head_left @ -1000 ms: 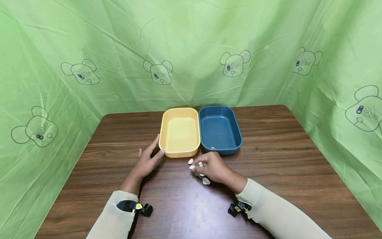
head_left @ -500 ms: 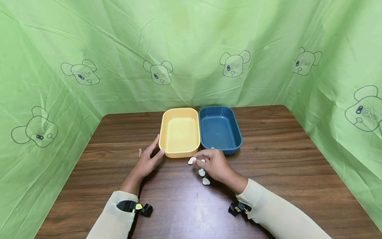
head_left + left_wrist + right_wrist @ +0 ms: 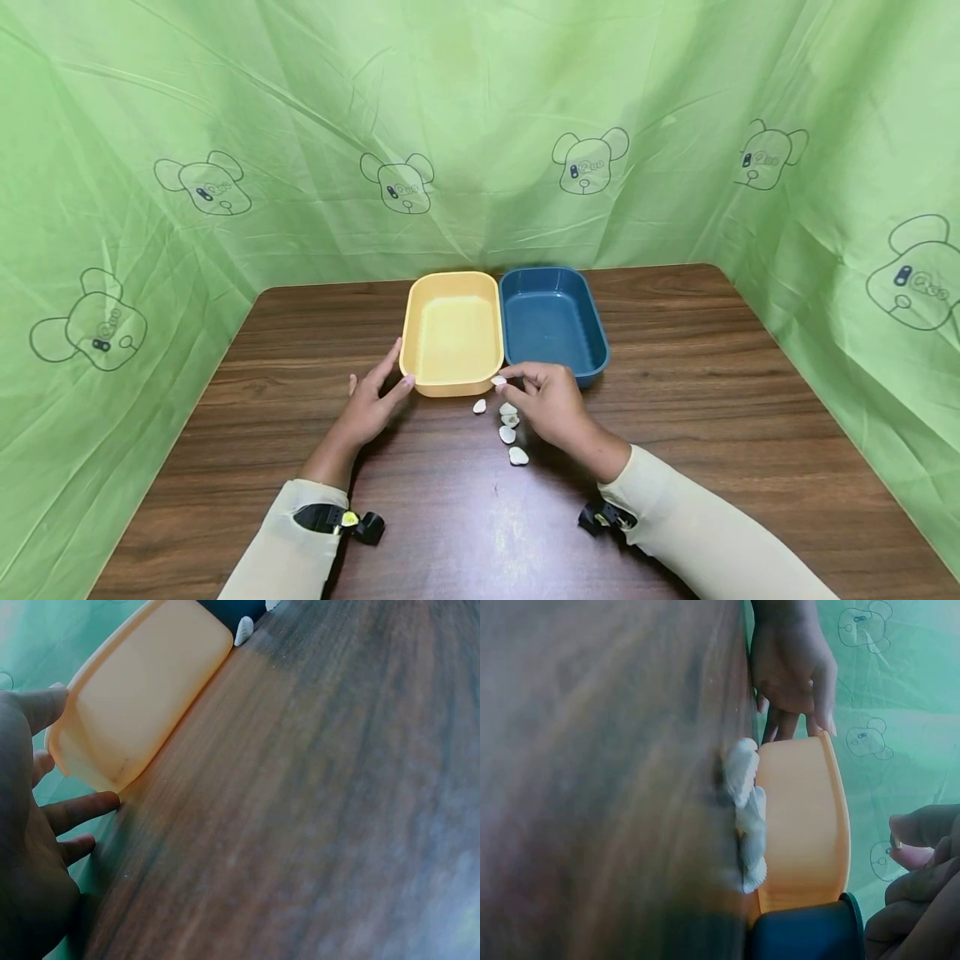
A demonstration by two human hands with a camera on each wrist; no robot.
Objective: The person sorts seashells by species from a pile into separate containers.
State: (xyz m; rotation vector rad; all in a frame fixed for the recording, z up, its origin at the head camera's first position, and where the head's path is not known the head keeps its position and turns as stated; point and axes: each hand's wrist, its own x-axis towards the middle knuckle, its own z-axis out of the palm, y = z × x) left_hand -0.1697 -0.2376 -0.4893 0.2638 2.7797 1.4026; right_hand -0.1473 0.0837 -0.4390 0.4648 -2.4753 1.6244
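My right hand (image 3: 551, 404) pinches a small white seashell (image 3: 498, 380) between thumb and finger, just above the near corner where the two bins meet. Below it on the table lie several more white seashells (image 3: 518, 456), in a loose line toward me; ridges show on them (image 3: 754, 876) in the right wrist view. With fingers spread, my left hand (image 3: 369, 408) touches the near left corner of the yellow bin (image 3: 452, 388). Beside that stands a blue bin (image 3: 604, 354), its near edge partly hidden by my right hand.
Both bins stand side by side near the far side of the brown wooden table (image 3: 300, 329). A green curtain (image 3: 480, 125) with bear drawings surrounds the table behind and on both sides.
My right hand has picked up a shell from near the yellow bin and raised it toward the blue bin. The left hand has stayed in place.
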